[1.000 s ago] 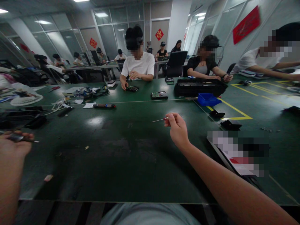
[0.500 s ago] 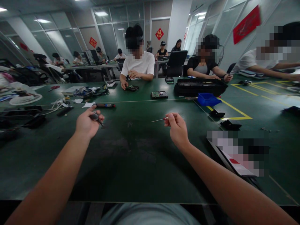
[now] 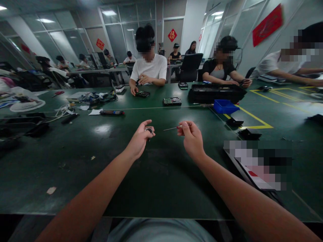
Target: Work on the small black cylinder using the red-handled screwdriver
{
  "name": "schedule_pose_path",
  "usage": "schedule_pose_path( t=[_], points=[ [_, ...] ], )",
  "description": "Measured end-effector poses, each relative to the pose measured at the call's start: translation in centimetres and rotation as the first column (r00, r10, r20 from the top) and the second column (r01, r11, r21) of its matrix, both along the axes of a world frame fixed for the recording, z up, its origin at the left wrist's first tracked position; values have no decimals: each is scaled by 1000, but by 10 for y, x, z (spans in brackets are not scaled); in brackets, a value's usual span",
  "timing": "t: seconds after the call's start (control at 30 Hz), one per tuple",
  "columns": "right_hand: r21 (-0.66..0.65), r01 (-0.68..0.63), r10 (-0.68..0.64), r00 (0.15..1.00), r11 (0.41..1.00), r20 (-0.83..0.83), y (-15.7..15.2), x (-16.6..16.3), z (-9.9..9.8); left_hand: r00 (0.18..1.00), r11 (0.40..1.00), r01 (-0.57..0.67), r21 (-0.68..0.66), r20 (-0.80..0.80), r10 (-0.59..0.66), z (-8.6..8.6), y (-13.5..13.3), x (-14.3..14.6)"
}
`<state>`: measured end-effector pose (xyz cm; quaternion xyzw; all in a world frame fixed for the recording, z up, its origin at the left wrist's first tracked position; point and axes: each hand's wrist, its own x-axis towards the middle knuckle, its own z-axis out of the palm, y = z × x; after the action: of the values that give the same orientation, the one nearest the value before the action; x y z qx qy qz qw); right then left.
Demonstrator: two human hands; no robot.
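My right hand (image 3: 192, 138) pinches a thin screwdriver (image 3: 171, 129), its bare metal shaft pointing left and a bit of red handle showing by the fingers. Left of its tip, my left hand (image 3: 140, 139) curls around a small dark object with a shiny curved edge (image 3: 150, 130); its index finger is stretched out. Fingers cover most of that object, so its kind does not show. Both hands are above the green table (image 3: 136, 188), and a small gap separates the screwdriver tip from the left hand.
Beyond my hands lie a thick pen-like tool (image 3: 112, 113), a hard drive (image 3: 172, 101), a blue bin (image 3: 225, 106) and a long black housing (image 3: 217, 93). Cables (image 3: 62, 112) spread at left. A flat panel (image 3: 252, 168) lies at right. Several people sit around the tables.
My left hand has swung right with the small dark object, from near the pen-like tool to just beside the screwdriver tip. My right hand has barely moved.
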<state>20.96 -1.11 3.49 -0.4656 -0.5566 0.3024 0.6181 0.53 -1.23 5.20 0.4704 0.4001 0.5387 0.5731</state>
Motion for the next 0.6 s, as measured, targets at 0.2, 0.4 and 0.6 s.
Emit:
schedule_pose_path(
  t=[0.2, 0.4, 0.6],
  points=[
    [1, -11, 11, 1000, 1000, -10, 1, -4, -1, 776, 982, 97, 163, -631, 28, -31, -5, 6],
    [-33, 14, -10, 993, 999, 115, -1, -1, -1, 661, 955, 201, 217, -750, 31, -32, -8, -3],
    [31, -80, 80, 997, 996, 15, -5, 0, 4, 693, 955, 130, 267, -713, 105, -41, 1, -10]
  ],
)
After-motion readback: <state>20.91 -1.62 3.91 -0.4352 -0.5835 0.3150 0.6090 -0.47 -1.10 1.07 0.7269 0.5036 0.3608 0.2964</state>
